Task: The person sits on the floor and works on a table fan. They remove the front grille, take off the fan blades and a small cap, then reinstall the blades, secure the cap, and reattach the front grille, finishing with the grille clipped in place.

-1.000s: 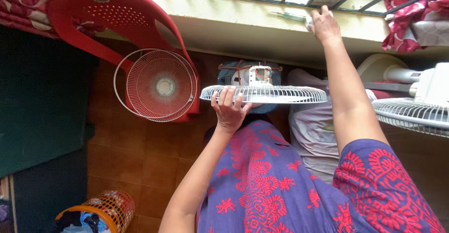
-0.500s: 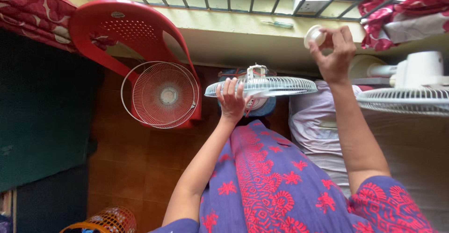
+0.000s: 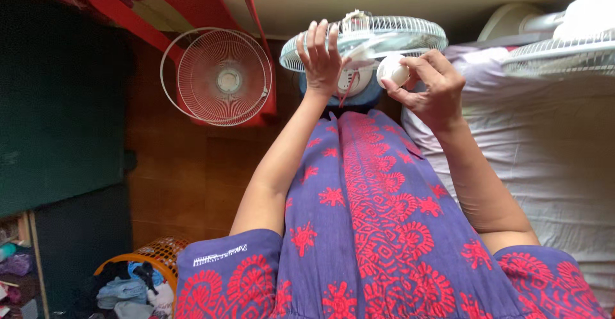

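Observation:
My left hand (image 3: pixel 320 53) presses flat against the white wire guard of a table fan (image 3: pixel 378 34) that stands in front of my lap, fingers spread upward. My right hand (image 3: pixel 429 88) holds a small round white cap (image 3: pixel 392 70) between thumb and fingers, just right of the fan's motor housing and close under the guard. I wear a purple dress with red print (image 3: pixel 378 229) that fills the lower middle of the view.
A loose white wire fan guard (image 3: pixel 218 75) leans against a red plastic chair (image 3: pixel 186 11) at the left. A second white fan (image 3: pixel 564 43) sits at the right above a pale grey cushion (image 3: pixel 551 152). An orange basket of clothes (image 3: pixel 138 277) stands at lower left.
My right hand has come down from the window ledge with the white cap, arriving beside the fan's motor. The left hand stays on the fan guard. The view has tilted downward.

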Demonstrator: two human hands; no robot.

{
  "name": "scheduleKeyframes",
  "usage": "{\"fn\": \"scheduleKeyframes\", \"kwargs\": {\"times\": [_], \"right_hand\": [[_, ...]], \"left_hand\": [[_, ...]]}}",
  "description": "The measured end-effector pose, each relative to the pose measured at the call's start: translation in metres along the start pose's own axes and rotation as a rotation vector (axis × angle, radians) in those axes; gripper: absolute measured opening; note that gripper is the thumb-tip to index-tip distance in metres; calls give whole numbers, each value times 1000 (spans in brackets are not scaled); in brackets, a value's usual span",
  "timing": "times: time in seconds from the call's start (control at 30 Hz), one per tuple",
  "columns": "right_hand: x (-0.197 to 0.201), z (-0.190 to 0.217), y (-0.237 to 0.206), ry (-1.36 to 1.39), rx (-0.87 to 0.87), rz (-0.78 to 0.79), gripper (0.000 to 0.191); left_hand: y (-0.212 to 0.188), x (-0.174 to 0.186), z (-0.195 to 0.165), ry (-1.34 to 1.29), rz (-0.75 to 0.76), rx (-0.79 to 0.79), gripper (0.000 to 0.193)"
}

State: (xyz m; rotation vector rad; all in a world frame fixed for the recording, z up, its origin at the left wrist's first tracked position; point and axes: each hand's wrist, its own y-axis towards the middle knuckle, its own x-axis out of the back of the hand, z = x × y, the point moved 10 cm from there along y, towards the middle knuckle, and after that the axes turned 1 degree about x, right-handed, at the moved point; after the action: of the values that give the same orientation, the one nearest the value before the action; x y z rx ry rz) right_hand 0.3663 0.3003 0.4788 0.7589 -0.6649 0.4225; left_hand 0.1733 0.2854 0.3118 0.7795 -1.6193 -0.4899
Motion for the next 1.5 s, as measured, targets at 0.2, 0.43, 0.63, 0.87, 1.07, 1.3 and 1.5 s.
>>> {"fn": "scheduleKeyframes", "kwargs": {"times": [0.2, 0.43, 0.63, 0.87, 1.07, 1.3, 1.5], "right_hand": [[-5, 2, -23, 10, -61, 35, 33], [0, 5, -33, 31, -108, 32, 31], [-29, -42, -58, 382, -332, -23, 28], [-162, -137, -122, 1436, -964, -112, 18], [-187, -154, -135, 1739, -997, -239, 27], [-178, -127, -114, 1997, -908, -128, 44], [-142, -117, -84, 1263, -668, -186, 36]], "left_hand": [[-2, -7, 5, -25, 15, -3, 122], [-3, -10, 6, -15, 48, 6, 119], [-1, -12, 8, -5, 83, 1, 116], [2, -12, 5, -12, 78, -2, 113], [0, -10, 4, -1, 73, -6, 111], [-1, -13, 0, 18, 74, -2, 113], [-4, -18, 4, 11, 92, 2, 114]]}}
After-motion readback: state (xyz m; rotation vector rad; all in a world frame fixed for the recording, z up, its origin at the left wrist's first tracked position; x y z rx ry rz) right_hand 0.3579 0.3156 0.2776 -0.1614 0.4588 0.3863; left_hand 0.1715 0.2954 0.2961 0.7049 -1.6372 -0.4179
